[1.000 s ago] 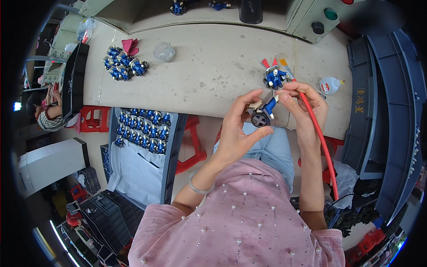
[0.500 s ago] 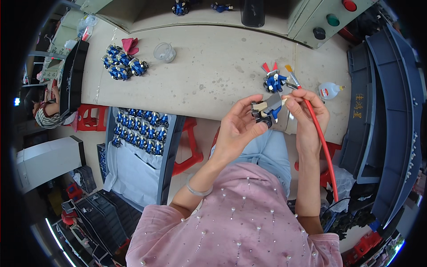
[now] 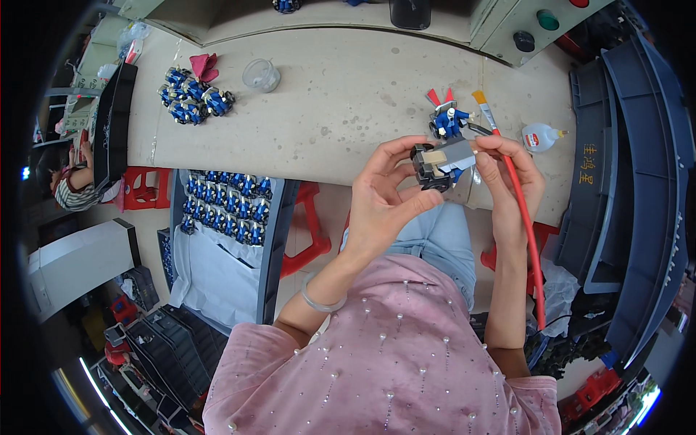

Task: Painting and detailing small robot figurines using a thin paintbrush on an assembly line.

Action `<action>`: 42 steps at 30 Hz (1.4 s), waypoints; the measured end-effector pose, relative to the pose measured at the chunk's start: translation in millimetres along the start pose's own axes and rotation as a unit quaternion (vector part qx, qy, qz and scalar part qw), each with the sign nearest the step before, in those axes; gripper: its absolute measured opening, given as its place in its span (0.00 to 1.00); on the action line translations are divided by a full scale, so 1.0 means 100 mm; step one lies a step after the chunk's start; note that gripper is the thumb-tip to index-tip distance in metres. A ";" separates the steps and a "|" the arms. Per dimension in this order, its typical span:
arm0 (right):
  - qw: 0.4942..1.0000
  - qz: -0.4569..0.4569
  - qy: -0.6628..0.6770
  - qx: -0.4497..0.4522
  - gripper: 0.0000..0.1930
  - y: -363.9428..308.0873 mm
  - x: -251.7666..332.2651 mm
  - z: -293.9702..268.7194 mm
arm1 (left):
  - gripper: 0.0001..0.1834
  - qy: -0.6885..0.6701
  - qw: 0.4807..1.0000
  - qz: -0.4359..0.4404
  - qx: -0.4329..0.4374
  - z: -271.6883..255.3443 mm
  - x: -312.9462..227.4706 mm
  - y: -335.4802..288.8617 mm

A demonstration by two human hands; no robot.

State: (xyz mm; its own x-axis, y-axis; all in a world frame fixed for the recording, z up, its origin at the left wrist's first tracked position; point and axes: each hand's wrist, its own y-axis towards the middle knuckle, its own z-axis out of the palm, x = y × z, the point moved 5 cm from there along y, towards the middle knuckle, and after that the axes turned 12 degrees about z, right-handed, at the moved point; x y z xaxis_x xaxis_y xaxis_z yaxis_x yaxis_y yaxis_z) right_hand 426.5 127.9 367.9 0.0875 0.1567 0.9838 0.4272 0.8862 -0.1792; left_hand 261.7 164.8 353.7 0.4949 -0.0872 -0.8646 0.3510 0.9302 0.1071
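Observation:
My left hand (image 3: 388,196) grips a small toy figure on wheels (image 3: 435,161) by its black wheels. A beige underside and a flat grey panel show on it, and a bit of blue lies below. At its other end the fingertips of my right hand (image 3: 511,181) are pinched close to the grey panel; whether they touch it I cannot tell. Between the fingers of that hand runs a long red-handled brush (image 3: 523,210), bristles pointing away from me. Just beyond my hands another blue toy figure (image 3: 449,119) stands on the table with two red pieces behind it.
A squeeze bottle (image 3: 540,136) stands right on the table (image 3: 348,94). Far left are a cluster of blue toy figures (image 3: 190,98), a red cloth (image 3: 204,67) and a clear cup (image 3: 261,75). A grey tray (image 3: 279,246) with rows of figures sits left; grey bins (image 3: 631,181) stand right.
The toy figure has turned in my hands, so its grey panel and beige underside show more. The brush has become slightly steeper, its bristles shifting away and right. The whole view has shifted slightly.

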 end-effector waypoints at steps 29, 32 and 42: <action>0.918 -0.359 -0.163 0.033 0.09 -0.25 0.28 0.15 | 0.29 -0.303 0.910 -0.257 0.118 -0.08 0.07 -0.12; 0.949 -0.282 -0.129 0.058 0.07 -0.18 0.19 0.10 | 0.30 -0.191 0.959 -0.177 0.114 -0.08 0.01 -0.06; 0.988 -0.083 0.080 0.099 0.05 -0.02 -0.09 0.13 | 0.34 0.001 0.995 -0.034 0.092 -0.12 -0.09 0.04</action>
State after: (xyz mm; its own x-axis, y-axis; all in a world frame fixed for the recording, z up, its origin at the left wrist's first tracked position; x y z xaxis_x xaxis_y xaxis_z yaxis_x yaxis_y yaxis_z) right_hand 413.6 130.6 359.7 0.1786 -0.0549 0.9824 0.2652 0.9642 0.0057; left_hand 248.6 173.5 356.1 0.4631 -0.1465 -0.8741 0.5228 0.8416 0.1359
